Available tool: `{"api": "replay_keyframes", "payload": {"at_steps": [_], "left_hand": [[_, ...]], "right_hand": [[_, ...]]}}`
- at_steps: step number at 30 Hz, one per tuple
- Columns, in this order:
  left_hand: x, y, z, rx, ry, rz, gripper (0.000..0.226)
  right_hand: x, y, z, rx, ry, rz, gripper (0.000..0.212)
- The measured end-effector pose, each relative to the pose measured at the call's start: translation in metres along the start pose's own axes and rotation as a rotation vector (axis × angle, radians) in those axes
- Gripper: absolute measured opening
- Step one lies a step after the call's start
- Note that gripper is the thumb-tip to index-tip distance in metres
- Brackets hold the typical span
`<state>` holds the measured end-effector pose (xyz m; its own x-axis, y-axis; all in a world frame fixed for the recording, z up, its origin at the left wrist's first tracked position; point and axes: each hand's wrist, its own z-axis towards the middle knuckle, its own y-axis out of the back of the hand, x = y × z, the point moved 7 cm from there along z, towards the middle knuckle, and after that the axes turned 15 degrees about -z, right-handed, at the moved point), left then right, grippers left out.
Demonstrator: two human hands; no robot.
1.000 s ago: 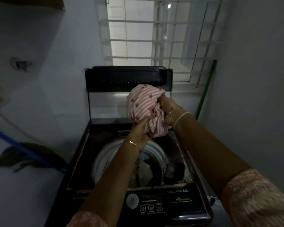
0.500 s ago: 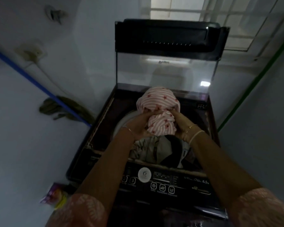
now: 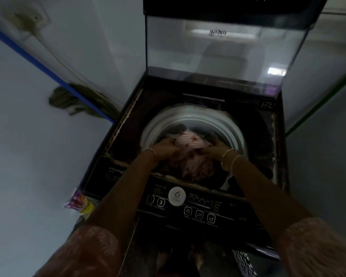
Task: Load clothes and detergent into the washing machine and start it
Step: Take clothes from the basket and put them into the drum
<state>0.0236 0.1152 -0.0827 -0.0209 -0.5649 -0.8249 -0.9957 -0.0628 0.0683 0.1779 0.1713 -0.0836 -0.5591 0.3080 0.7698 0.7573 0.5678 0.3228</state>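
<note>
Laundry load is mid-way in here. Both hands are down inside the drum of the washing machine [image 3: 190, 120], at the centre of the frame, pressing a pink striped bundle [image 3: 188, 142] with little red flowers into the tub. The left hand [image 3: 166, 147] has its fingers curled onto the left side of the cloth, and the right hand [image 3: 214, 149] is doing the same on the right side, so both are closed on the fabric rather than open. How tight, can't really tell, it's dim and a bit blurry down there.

The bundle sits in the lower half of the drum opening, its top below the white ring, with darker stuff under and beside it that I'd guess is more clothes, but it's too murky to call. The glass lid [image 3: 224, 48] stands up at the top of the frame.

So the step in hand looks like the clothes-loading part, not done yet. Next move, I reckon: let go of the cloth, pull both hands clear of the tub, then go for detergent. There's a purple and yellow packet [image 3: 81, 202] at the lower left, just beside the machine's corner, possibly that. The control panel [image 3: 188, 204] with its round white dial [image 3: 177, 196] is along the near edge, untouched for now.
</note>
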Motion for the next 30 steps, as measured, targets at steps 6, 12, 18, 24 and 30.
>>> {"api": "replay_keyframes", "payload": {"at_steps": [6,12,18,24,30], "left_hand": [[0.007,0.014,0.005,-0.109,0.032,0.017,0.051],[0.002,0.03,-0.007,-0.184,-0.005,-0.05,0.035],[0.003,0.091,-0.043,-0.357,-0.094,-0.226,0.021],[0.03,0.176,-0.12,-0.673,-0.193,-0.518,0.012],[0.087,0.253,-0.201,-0.877,-0.166,-0.643,0.027]], "right_hand": [[0.001,0.005,0.003,-0.092,-0.031,-0.035,0.049],[0.02,-0.013,0.0,-0.098,-0.008,-0.037,0.032],[0.074,-0.069,-0.002,-0.024,0.14,-0.132,0.029],[0.13,-0.165,-0.004,0.077,0.289,-0.144,0.03],[0.162,-0.259,-0.021,0.114,0.357,-0.179,0.022]]}}
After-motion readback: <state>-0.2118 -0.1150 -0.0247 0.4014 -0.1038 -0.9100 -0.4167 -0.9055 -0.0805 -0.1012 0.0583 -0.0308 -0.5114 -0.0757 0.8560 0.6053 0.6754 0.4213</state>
